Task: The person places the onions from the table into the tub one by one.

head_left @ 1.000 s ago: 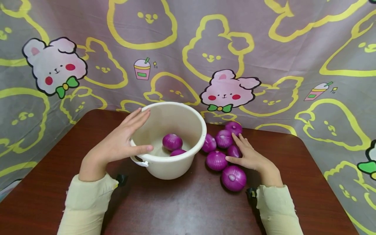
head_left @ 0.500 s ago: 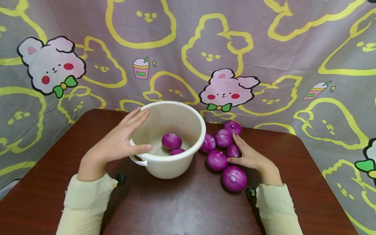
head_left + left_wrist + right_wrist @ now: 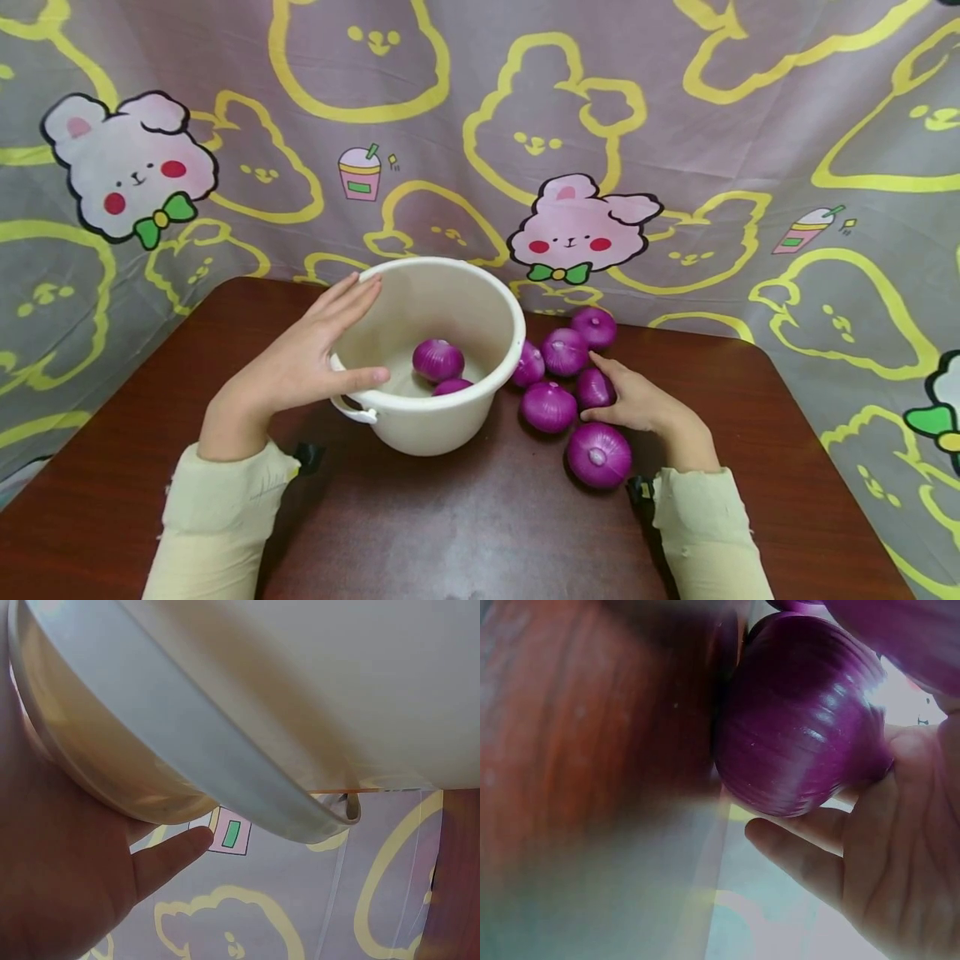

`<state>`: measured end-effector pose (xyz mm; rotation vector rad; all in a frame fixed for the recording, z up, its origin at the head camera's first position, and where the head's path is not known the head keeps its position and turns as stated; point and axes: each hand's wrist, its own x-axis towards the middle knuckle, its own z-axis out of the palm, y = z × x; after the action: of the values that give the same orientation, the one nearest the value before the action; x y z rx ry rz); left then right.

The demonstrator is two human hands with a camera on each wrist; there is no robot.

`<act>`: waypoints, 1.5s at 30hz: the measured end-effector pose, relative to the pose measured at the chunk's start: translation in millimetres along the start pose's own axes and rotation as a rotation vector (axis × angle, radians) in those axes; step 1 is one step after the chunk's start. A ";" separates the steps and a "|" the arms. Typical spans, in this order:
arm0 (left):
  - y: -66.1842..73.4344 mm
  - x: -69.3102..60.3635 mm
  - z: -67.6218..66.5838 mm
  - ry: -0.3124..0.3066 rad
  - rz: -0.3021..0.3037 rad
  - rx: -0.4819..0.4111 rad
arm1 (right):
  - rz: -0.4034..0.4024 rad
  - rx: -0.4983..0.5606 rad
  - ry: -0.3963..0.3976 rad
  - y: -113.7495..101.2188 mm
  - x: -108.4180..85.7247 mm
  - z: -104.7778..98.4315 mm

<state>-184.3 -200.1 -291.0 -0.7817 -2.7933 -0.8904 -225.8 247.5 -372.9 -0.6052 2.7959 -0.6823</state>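
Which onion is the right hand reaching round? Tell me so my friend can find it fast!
On the brown table, find the big white bucket. To its right sit six purple onions. Yours is the only onion between the thumb and fingers of the right hand.

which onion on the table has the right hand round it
The small onion directly behind the frontmost onion: the right hand curves round it alone, with the others outside its grasp.
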 end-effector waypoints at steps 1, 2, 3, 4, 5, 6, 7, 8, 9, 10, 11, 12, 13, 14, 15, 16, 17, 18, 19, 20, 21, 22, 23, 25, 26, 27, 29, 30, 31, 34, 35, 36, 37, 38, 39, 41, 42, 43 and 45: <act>0.1 0.1 0.0 0.001 -0.001 0.001 | -0.003 0.000 0.003 0.2 0.4 0.1; 0.4 0.1 0.1 0.003 -0.002 0.001 | -0.004 0.002 0.006 0.4 0.6 0.3; 0.6 0.2 0.2 0.006 -0.004 0.001 | -0.004 0.004 0.009 0.7 0.8 0.4; 0.7 0.5 0.0 0.006 -0.004 0.003 | -0.004 0.006 0.012 1.0 0.9 0.6; 0.7 0.9 -0.4 0.003 -0.004 0.004 | -0.004 0.010 0.015 1.2 0.8 0.7; 0.6 1.3 -0.7 0.000 -0.002 0.006 | -0.004 0.014 0.018 1.6 0.8 0.8; 0.5 1.3 -0.8 -0.001 -0.003 0.006 | -0.004 0.016 0.021 2.1 0.8 1.1; 0.4 1.2 -1.1 -0.005 -0.006 0.004 | -0.007 0.017 0.023 2.5 0.7 1.2; 0.0 1.0 -1.2 -0.008 -0.006 0.003 | -0.010 0.018 0.025 2.9 0.5 1.4; -0.3 0.8 -1.2 -0.011 -0.005 0.002 | -0.016 0.019 0.027 3.3 0.5 1.5; -0.8 0.6 -1.2 -0.014 -0.003 0.002 | -0.020 0.019 0.027 3.7 0.4 1.6; -1.1 0.2 -0.9 -0.013 -0.002 0.000 | -0.023 0.021 0.028 4.1 0.3 1.6; -1.3 -0.1 -0.7 -0.012 -0.001 0.000 | -0.028 0.022 0.028 4.4 0.3 1.5; -1.6 -0.1 -0.8 -0.013 0.002 0.001 | -0.031 0.023 0.027 4.6 0.2 1.3; -1.8 -0.1 -0.7 -0.011 0.006 0.002 | -0.034 0.026 0.027 4.7 0.3 1.1; -1.9 -0.1 -0.7 -0.010 0.008 0.003 | -0.037 0.029 0.026 4.9 0.3 0.9; -1.8 -0.1 -0.7 -0.010 0.009 0.003 | -0.036 0.031 0.025 5.0 0.3 0.6; -1.7 -0.1 -0.8 -0.009 0.009 0.003 | -0.038 0.031 0.025 5.1 0.4 0.4; -1.6 -0.2 -0.8 -0.009 0.009 0.004 | -0.039 0.031 0.025 5.2 0.4 0.2; -1.5 -0.2 -0.8 -0.009 0.010 0.004 | -0.039 0.030 0.025 5.2 0.5 0.1; -1.4 -0.3 -0.8 -0.009 0.010 0.004 | -0.040 0.029 0.026 5.4 0.5 0.1; -1.3 -0.4 -0.8 -0.009 0.008 0.004 | -0.041 0.028 0.028 5.5 0.5 0.1; -1.2 -0.4 -0.9 -0.008 0.009 0.004 | -0.043 0.024 0.029 5.5 0.6 0.1; -1.1 -0.4 -0.7 -0.008 0.009 0.005 | -0.045 0.023 0.029 6.0 0.6 0.1; -1.2 -0.4 -0.6 -0.007 0.010 0.006 | -0.046 0.022 0.029 6.3 0.6 0.2; -1.2 -0.3 -0.7 -0.006 0.011 0.007 | -0.046 0.021 0.030 6.6 0.7 0.3; -1.2 -0.2 -0.6 -0.007 0.014 0.008 | -0.044 0.022 0.027 6.6 0.3 0.0; -1.3 -0.1 -0.5 -0.007 0.015 0.008 | -0.043 0.022 0.026 6.8 0.1 -0.3; -1.3 -0.2 -0.5 -0.006 0.016 0.008 | -0.042 0.022 0.027 6.9 -0.1 -0.5; -1.5 -0.5 -0.1 -0.005 0.016 0.003 | -0.044 0.020 0.030 6.9 -1.1 -1.2; -1.6 -0.7 0.0 -0.005 0.017 0.002 | -0.042 0.019 0.033 7.0 -1.3 -1.3; -1.7 -0.8 0.2 -0.003 0.018 0.002 | -0.042 0.019 0.033 6.9 -1.6 -1.5; -1.8 -1.1 0.5 0.000 0.018 0.001 | -0.043 0.018 0.034 6.7 -1.9 -1.8; -1.9 -1.3 0.7 0.001 0.018 0.001 | -0.043 0.017 0.035 6.5 -2.1 -2.0; -2.0 -1.4 0.8 0.002 0.019 0.002 | -0.042 0.016 0.036 6.4 -2.3 -2.3; -2.0 -1.5 1.1 0.003 0.019 0.002 | -0.038 0.014 0.037 6.3 -2.5 -2.9; -2.0 -1.6 1.2 0.003 0.018 0.002 | -0.039 0.014 0.038 6.2 -2.6 -3.3; -2.0 -1.6 1.2 0.003 0.018 0.002 | -0.037 0.011 0.040 6.2 -2.7 -3.6; -2.0 -1.6 1.4 0.003 0.017 0.003 | -0.029 0.009 0.042 6.0 -3.0 -4.0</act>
<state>-183.7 -201.4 -293.5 -0.8023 -2.7806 -0.8843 -226.3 255.2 -372.0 -0.6385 2.8267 -0.7207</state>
